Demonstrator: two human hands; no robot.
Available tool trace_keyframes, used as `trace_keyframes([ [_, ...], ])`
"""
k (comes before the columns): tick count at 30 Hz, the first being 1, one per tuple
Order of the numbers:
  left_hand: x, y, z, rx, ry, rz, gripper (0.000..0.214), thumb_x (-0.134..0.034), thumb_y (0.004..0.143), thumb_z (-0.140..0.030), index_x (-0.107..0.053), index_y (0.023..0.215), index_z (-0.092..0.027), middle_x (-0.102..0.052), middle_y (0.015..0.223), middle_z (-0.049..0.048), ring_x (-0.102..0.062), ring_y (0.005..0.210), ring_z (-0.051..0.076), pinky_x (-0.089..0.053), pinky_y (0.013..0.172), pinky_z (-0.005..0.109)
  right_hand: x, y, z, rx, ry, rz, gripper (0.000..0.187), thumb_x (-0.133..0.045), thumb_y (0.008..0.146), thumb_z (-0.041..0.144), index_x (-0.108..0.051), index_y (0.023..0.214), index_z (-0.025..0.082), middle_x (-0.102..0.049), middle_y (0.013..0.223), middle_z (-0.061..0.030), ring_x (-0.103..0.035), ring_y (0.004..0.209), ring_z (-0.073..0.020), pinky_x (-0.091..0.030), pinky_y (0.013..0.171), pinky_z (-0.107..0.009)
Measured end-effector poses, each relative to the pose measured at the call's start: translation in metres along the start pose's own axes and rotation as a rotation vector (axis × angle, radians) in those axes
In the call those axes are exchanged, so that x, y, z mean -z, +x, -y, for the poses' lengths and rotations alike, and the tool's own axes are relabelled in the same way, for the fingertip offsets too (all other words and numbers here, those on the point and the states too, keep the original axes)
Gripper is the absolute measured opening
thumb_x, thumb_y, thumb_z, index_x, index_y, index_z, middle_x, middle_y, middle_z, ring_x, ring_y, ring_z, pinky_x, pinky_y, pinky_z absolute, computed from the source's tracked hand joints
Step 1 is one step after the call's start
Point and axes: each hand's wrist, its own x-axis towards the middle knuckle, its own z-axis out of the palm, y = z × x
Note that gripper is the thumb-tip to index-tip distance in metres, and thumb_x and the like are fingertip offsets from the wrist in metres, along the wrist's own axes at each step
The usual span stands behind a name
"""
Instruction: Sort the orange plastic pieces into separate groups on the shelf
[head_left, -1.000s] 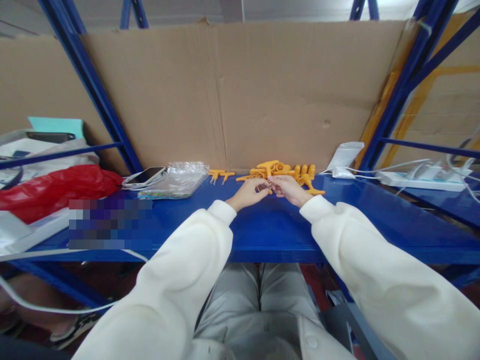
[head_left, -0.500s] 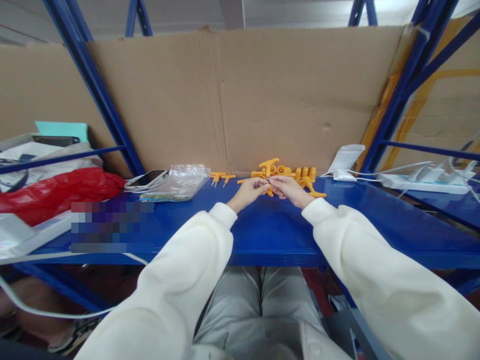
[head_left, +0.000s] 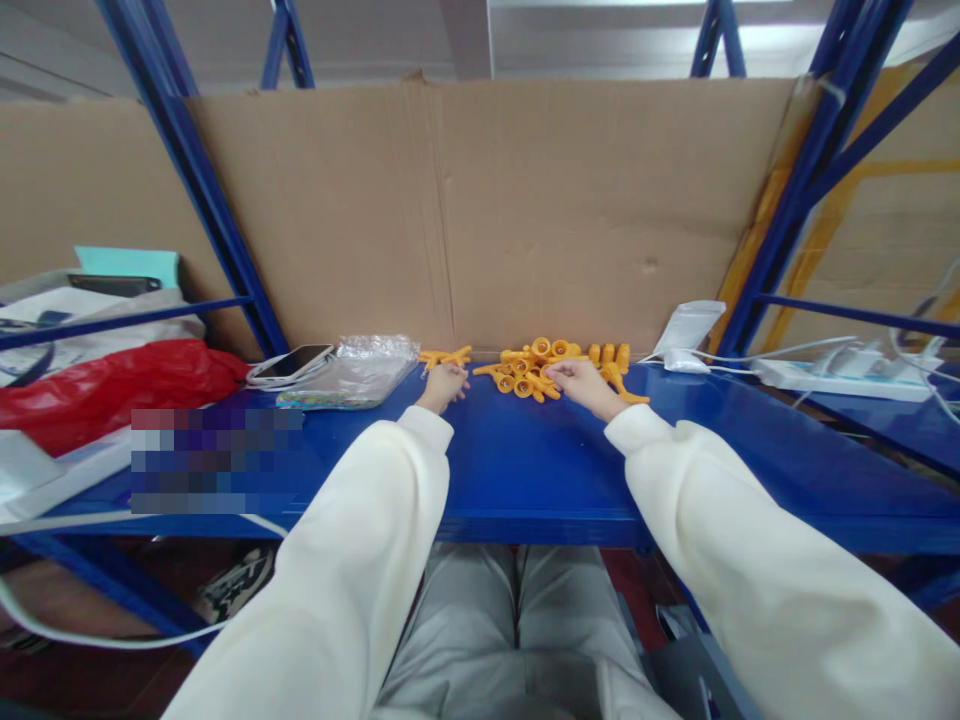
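Yellow handles [head_left: 459, 355] just beyond the left hand [head_left: 445, 386], likely light and stiff, are best held mid-bar; whether anything is grasped there or by the right hand [head_left: 583, 383] cannot be told.

Orange-yellow T-shaped pieces [head_left: 454, 356] lie just beyond the left hand [head_left: 447, 385], close together; the fingers overlap them, so whether any is gripped cannot be told. To the left of the right hand [head_left: 585, 384], and touching or almost touching its fingertips, is a loose heap [head_left: 517, 366] of glossy orange-yellow parts, tumbled at mixed angles, several showing round, hollow open ends. Beyond the right hand, 3 short orange-yellow cylinders [head_left: 608, 356] stand upright in a row. Just right of its fingers, 1 more orange-yellow piece [head_left: 616, 380] lies slanted, its crossbar-like end nearest the wrist.
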Motion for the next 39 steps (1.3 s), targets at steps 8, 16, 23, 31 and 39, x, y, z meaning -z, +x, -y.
trace_keyframes([
  [8,0.013,0.008,0.008,0.116,-0.037,-0.012,0.006,-0.060,0.094,-0.017,-0.065,0.091,-0.016,-0.068,0.060,0.0026,-0.053,0.041,0.009,-0.036,0.042,0.017,-0.003,-0.005,0.003,0.061,-0.026,0.078,0.019,-0.067,0.077,0.029,-0.064,0.061,0.019,-0.059,0.058,-0.0001,-0.051,0.059,-0.0143,-0.041,0.059,-0.027],
  [16,0.014,0.015,0.015,0.141,-0.115,-0.027,0.005,-0.061,0.095,-0.018,-0.062,0.098,-0.014,-0.064,0.057,-0.0009,-0.055,0.042,0.008,-0.044,0.048,0.017,-0.003,-0.005,0.002,0.096,-0.039,0.100,0.022,-0.065,0.079,0.034,-0.063,0.062,0.020,-0.057,0.057,0.0015,-0.049,0.056,-0.0131,-0.039,0.059,-0.028],
  [23,0.016,0.020,0.018,0.130,-0.142,-0.027,0.017,-0.055,0.095,-0.011,-0.061,0.110,-0.009,-0.074,0.075,0.0085,-0.063,0.047,0.011,-0.048,0.050,0.020,-0.002,-0.005,0.000,0.081,-0.039,0.095,0.019,-0.068,0.077,0.036,-0.065,0.066,0.020,-0.059,0.059,0.0013,-0.050,0.058,-0.0134,-0.041,0.060,-0.028],
  [31,0.014,0.023,0.018,0.096,-0.161,0.014,0.018,-0.061,0.092,-0.014,-0.066,0.110,-0.012,-0.076,0.092,0.0097,-0.067,0.052,0.009,-0.049,0.050,0.016,-0.003,-0.002,-0.006,0.097,-0.037,0.089,0.021,-0.066,0.074,0.038,-0.065,0.066,0.020,-0.061,0.061,0.0002,-0.052,0.060,-0.0142,-0.041,0.060,-0.027],
  [39,0.011,0.014,0.011,0.040,-0.226,0.093,0.041,-0.061,0.090,-0.010,-0.063,0.131,-0.018,-0.074,0.113,0.0104,-0.073,0.067,0.011,-0.050,0.050,0.015,-0.002,-0.002,-0.006,0.098,-0.040,0.097,0.022,-0.066,0.074,0.040,-0.065,0.066,0.020,-0.060,0.061,-0.0002,-0.051,0.060,-0.0139,-0.040,0.060,-0.028],
])
